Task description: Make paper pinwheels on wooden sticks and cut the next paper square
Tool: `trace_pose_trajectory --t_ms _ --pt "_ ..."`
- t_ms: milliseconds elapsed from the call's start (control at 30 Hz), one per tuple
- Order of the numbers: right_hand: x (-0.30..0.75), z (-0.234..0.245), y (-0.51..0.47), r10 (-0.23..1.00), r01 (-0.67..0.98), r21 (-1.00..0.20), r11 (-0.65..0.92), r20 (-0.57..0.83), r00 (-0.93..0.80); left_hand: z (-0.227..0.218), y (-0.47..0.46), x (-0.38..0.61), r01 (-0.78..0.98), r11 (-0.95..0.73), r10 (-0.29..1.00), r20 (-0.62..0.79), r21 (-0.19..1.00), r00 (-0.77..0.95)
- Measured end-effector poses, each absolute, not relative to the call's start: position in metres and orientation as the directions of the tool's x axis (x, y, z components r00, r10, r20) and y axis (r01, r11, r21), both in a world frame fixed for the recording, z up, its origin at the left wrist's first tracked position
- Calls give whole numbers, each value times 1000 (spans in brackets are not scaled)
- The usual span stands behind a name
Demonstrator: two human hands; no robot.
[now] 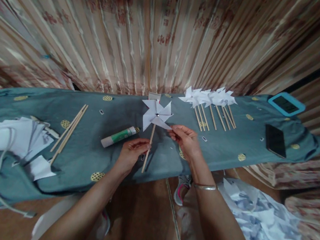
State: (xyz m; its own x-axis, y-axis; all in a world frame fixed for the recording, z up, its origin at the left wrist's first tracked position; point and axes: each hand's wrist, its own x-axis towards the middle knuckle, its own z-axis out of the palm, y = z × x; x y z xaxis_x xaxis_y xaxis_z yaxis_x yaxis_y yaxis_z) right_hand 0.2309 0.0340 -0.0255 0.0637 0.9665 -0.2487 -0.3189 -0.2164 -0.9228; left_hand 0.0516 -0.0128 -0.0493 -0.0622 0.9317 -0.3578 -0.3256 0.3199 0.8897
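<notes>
Two hands hold a white paper pinwheel (157,116)

Over the middle of a teal cloth-covered counter (220,145), fingers of the left hand (131,152) pinch the pinwheel's wooden stick (152,134); those of the right hand (185,141) pinch one blade tip (165,126). The pinwheel looks featherlight and easily creased, so the stiff wooden stick seems the safest hold.

Wooden stick (146,158) hidden at the top by your white paper pinwheel (156,116), your 2 forearms (87,202) cut off below.
</notes>
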Motion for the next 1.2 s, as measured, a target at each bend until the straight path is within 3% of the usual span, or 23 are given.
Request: trace_pose_trajectory --t_ms 1200 --pt "212 -29 24 951 -291 -905 -311 -297 -90 -53 -12 51 -300 281 949 -310 912 -52"
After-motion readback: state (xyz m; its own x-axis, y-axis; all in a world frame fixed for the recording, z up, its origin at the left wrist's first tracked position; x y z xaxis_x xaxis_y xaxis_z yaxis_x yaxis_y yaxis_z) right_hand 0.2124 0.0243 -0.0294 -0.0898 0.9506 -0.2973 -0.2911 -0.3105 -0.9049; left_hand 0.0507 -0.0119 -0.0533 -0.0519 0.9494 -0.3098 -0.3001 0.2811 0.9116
